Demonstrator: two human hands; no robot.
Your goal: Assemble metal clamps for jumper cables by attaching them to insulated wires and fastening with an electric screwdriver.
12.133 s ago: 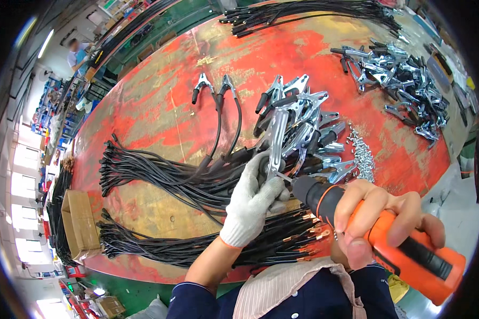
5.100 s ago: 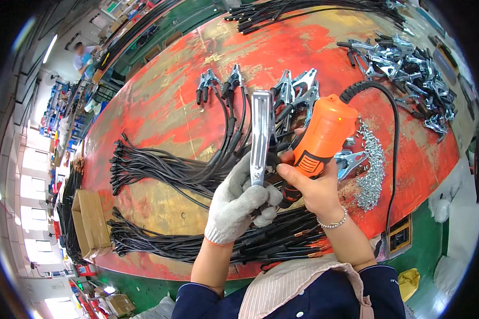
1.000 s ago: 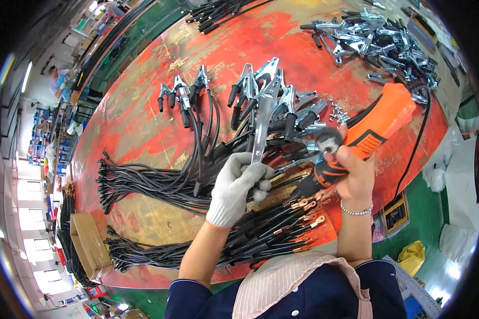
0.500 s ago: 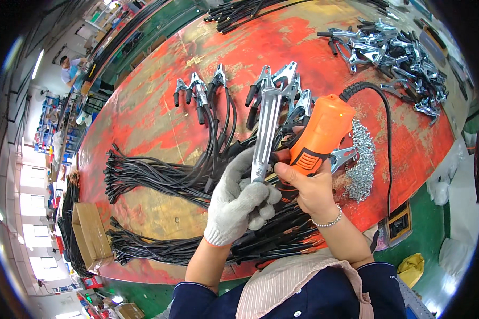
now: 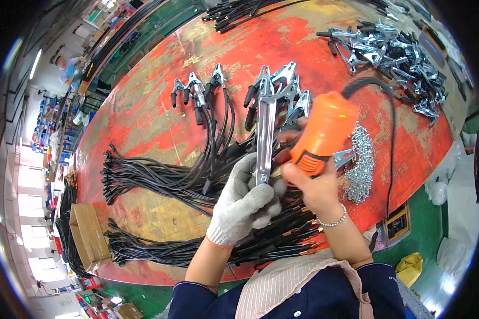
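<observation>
My left hand (image 5: pixel 239 207), in a pale knitted glove, is closed around the lower end of a silvery metal clamp (image 5: pixel 266 133), which points away from me. My bare right hand (image 5: pixel 319 191), with a beaded bracelet at the wrist, grips an orange corded power screwdriver (image 5: pixel 329 127). Motion smears the tool and the fingers, and its black lower part is mostly hidden. Beyond my hands lie several clamps joined to black cables (image 5: pixel 197 98), and more silvery clamps (image 5: pixel 287 87). A heap of small screws (image 5: pixel 361 165) sits right of the screwdriver.
A large pile of clamps (image 5: pixel 394 58) covers the far right of the worn red table (image 5: pixel 159 111). Black cable bundles (image 5: pixel 149 250) spread to the left and below my hands. A cardboard box (image 5: pixel 90 236) stands at the left edge. The tool's cord (image 5: pixel 393 133) loops at right.
The clamp in my left hand has turned more upright. My right hand and the screwdriver have shifted slightly to the right and are blurred by movement.
</observation>
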